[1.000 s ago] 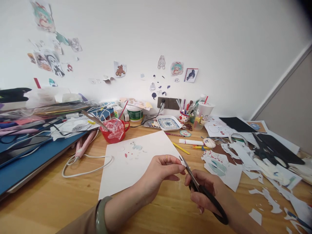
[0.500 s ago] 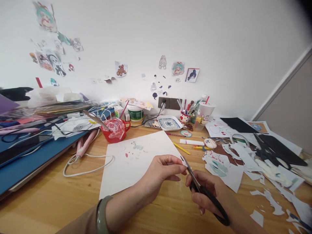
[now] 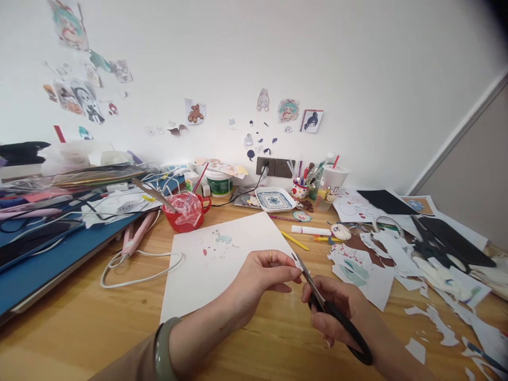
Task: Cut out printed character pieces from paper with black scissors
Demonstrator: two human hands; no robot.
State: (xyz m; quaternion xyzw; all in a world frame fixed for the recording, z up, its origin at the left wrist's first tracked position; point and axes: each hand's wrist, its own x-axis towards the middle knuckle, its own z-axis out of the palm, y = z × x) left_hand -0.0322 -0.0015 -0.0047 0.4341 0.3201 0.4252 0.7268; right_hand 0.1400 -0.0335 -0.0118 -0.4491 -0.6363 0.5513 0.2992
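left hand (image 3: 262, 274) pinching tiny paper scrap (image 3: 297, 262), right hand (image 3: 342, 299) gripping black-handled scissors (image 3: 330, 308), white sheet (image 3: 198, 286) at left hand's 10 o'clock

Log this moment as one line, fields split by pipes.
left hand: pinching small white paper piece | right hand: holding black-handled scissors, blades at the piece | nearby: white sheet, red cup, paper scraps

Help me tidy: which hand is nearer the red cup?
Left. The left hand is in front and right of the red cup; the right hand, with scissors, farther right.
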